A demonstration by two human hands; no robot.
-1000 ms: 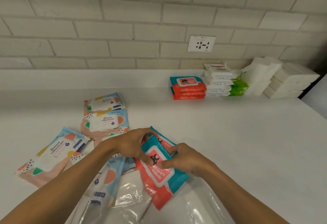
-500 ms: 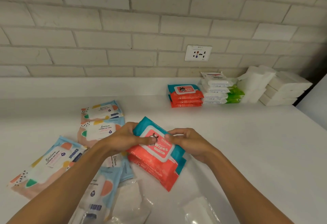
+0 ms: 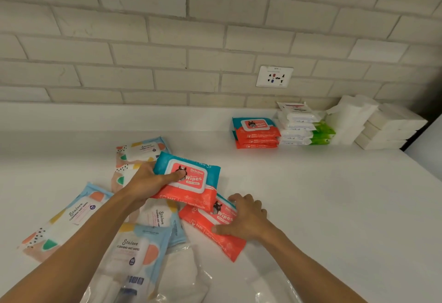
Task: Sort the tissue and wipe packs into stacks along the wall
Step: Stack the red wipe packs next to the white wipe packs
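Note:
My left hand [image 3: 149, 183] grips a red and teal wipes pack [image 3: 193, 180] by its left end, thumb across the lid, holding it above the counter. Just below it, a second red and teal wipes pack [image 3: 210, 228] lies on the counter, and my right hand [image 3: 244, 219] grasps its right side. Several pastel Stalove wipe packs lie around my left arm: one at the left [image 3: 64, 221], one near the front [image 3: 134, 252], one behind my hand [image 3: 141, 149]. Along the wall stands a stack of red and teal packs [image 3: 256, 133].
Beside the red stack stand a white and green pack stack [image 3: 303, 125], white tissue packs [image 3: 349, 121] and white blocks [image 3: 387, 128]. Clear plastic wrap [image 3: 189, 278] lies at the counter's front. A wall socket [image 3: 274, 76] sits above the stacks. The counter edge runs down the right.
The two red and teal packs held together have come apart: my left hand has lifted the top one up and left, and my right hand has dropped onto the lower one.

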